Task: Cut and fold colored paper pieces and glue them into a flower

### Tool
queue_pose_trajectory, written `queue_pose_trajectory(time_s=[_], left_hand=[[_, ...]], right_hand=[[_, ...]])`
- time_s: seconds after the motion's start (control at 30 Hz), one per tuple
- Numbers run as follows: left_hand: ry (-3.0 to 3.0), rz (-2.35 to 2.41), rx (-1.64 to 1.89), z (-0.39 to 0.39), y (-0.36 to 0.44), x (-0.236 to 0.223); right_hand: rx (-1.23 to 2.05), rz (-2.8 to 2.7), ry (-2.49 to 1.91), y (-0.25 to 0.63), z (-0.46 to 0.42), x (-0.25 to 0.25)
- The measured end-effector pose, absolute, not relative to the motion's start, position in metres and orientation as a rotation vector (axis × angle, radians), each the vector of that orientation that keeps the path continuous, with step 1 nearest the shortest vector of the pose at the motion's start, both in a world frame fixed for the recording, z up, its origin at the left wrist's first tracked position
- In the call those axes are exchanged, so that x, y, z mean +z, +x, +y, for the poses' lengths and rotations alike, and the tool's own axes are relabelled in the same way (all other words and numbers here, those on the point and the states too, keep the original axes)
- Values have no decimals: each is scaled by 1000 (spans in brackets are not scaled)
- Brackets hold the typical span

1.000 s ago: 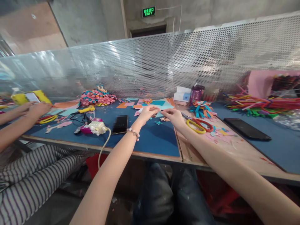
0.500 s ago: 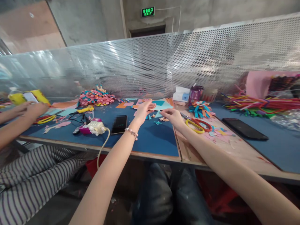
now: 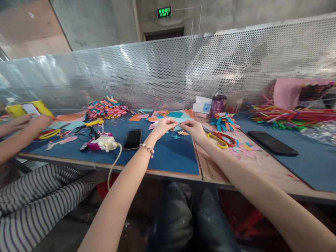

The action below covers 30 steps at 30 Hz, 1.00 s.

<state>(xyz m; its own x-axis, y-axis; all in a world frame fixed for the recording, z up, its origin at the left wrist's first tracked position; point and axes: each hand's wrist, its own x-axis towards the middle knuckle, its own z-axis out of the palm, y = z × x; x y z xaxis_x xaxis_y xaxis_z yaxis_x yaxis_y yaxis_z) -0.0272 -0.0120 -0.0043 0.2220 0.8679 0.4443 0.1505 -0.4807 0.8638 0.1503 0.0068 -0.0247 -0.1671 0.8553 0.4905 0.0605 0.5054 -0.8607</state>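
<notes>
My left hand [image 3: 165, 127] and my right hand [image 3: 193, 130] meet fingertip to fingertip above the blue mat [image 3: 168, 159]. Both are closed in a pinch on a tiny pale-blue piece, too small to make out. A blue star-shaped paper cutout [image 3: 175, 137] lies just below them, with a light-orange cutout [image 3: 183, 133] beside it. Behind the hands are sheets of coloured paper [image 3: 174, 114] and a small orange flower-like piece [image 3: 163, 113]. Close to my right wrist rest scissors with yellow handles [image 3: 217, 140] and another pair with red handles [image 3: 229, 139].
A phone [image 3: 132, 139] and a power strip [image 3: 102, 142] with its cord lie left; a dark phone [image 3: 272, 142] lies right. Paper cutouts [image 3: 106, 109] are heaped behind. A purple cup [image 3: 218, 105] stands near the perforated metal screen [image 3: 157, 77]. A co-worker's hands [image 3: 34, 124] are far left.
My left hand has come down and to the right, its fingers closing to meet my right fingertips. The orange flower-like piece behind it now shows. My right hand has barely moved.
</notes>
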Motion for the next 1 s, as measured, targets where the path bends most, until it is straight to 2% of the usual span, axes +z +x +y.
queue_pose_trajectory(time_s=[0.5,0.77,1.0], left_hand=[[1864,1023,1319,-15,-25,-2],[1844,1060,1485,-9,-27,-3],[1862,1031,1478,-8,-27,-4]], right_hand=[[828,-1601,-803,150,6,-25],[1233,-1341,-657,140,5,-32],[1243,-1372,-655,140,5,-36]])
